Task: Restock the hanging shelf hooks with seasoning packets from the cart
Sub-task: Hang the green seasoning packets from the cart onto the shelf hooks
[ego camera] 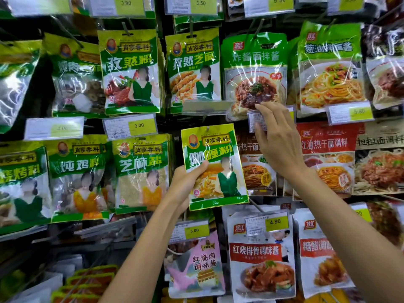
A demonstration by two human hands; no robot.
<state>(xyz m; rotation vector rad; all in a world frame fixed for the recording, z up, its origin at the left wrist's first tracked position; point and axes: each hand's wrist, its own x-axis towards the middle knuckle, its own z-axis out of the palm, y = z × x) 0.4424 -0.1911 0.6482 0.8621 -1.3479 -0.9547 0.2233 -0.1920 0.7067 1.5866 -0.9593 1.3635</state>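
Observation:
My left hand (185, 182) grips a green and yellow seasoning packet (215, 167) by its lower left edge and holds it upright against the shelf, its hang hole near a hook (206, 115) under a flipped-up clear price tag holder (205, 106). My right hand (277, 138) is raised to the right of the packet, fingers spread, fingertips touching a small price tag (256, 120) below a green noodle sauce packet (255, 73). It holds nothing.
Rows of hanging green seasoning packets (131, 71) fill the left and middle. Red and white sauce pouches (261, 256) hang lower right. Yellow price tags (131, 127) jut out on hook ends between rows. More stock lies at the lower left (87, 283).

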